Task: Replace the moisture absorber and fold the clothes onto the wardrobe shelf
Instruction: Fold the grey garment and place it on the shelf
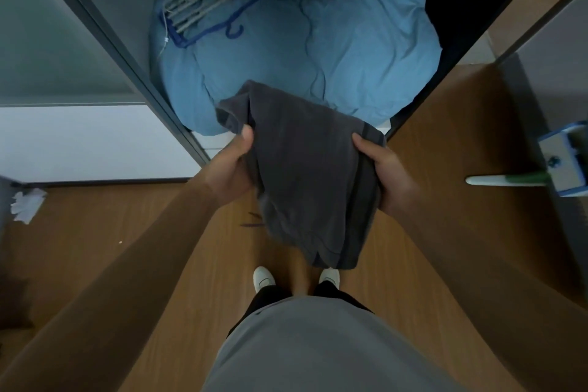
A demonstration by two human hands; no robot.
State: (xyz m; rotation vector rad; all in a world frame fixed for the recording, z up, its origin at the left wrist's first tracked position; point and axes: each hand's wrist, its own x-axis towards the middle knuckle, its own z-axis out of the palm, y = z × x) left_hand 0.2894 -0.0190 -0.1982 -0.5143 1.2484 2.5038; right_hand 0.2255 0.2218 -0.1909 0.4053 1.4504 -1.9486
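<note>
Dark grey garment [305, 175] hangs before the open wardrobe [133, 51], in front of the blue duvet [350, 51] and above the wooden floor [165, 248]. The left hand [230, 169] and right hand [386, 172] each grasp a side edge, thumbs on top, fingers tucked under the cloth. To fold it well, the person should probably keep both edges level, draw the cloth taut to shed slack, then bring the sides together evenly. It looks soft and limp, seemingly partly doubled, with a darker band along its right side and a loose lower end drooping.
</note>
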